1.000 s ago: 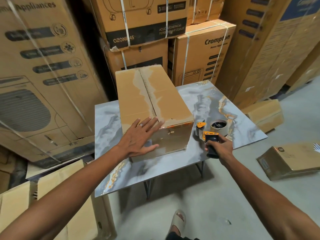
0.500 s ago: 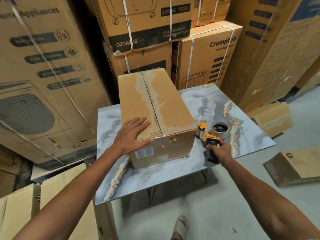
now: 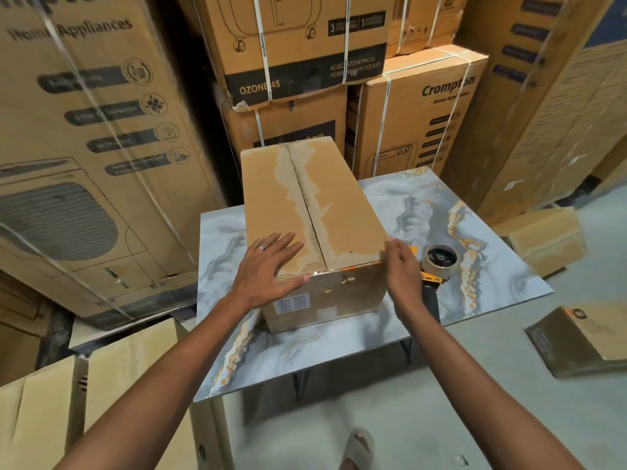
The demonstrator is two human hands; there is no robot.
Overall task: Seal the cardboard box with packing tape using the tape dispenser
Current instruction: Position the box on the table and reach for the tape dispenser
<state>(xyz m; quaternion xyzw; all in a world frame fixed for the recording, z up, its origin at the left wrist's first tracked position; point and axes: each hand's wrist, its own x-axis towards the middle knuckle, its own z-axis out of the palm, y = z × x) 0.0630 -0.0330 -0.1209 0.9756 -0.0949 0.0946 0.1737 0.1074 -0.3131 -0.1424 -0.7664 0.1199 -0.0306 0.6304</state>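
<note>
A brown cardboard box (image 3: 339, 212) lies lengthwise on the marble-patterned table (image 3: 481, 266), its top flaps closed with torn paper along the centre seam. My left hand (image 3: 268, 266) rests flat on the near left part of the lid, fingers spread. My right hand (image 3: 402, 269) is open against the box's near right corner, holding nothing. The tape dispenser (image 3: 439, 261), orange and black with a roll of brown tape, lies on the table just right of that hand, partly hidden by my wrist.
Tall stacked appliance cartons (image 3: 305, 56) wall in the table at the back and on both sides. Flattened cardboard (image 3: 112, 378) leans at the lower left. Smaller boxes (image 3: 590, 337) lie on the concrete floor to the right. My sandalled foot (image 3: 358, 449) shows below.
My right hand let go of the tape dispenser, which now lies on the table, and moved left to the box's near right corner. My left hand stayed on the lid.
</note>
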